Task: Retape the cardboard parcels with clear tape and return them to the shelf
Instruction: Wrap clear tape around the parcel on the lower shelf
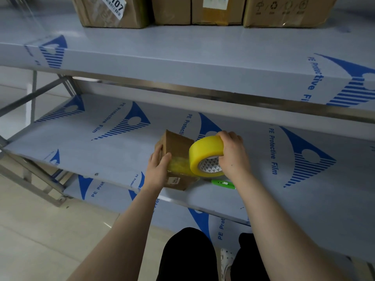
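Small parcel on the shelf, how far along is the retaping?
Done: other boxes stand on the upper shelf, retaped or not unclear. In hand: left hand holds the small parcel, right hand grips the tape roll, a strip running onto the parcel. Left: cut the strip, perhaps with the green tool, then shelve it.

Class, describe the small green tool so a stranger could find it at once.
Find the middle shelf, where a small cardboard box is being taped. Right of the box, below the yellow tape roll held by the right hand, lies the green tool. It is the only bright green thing there.
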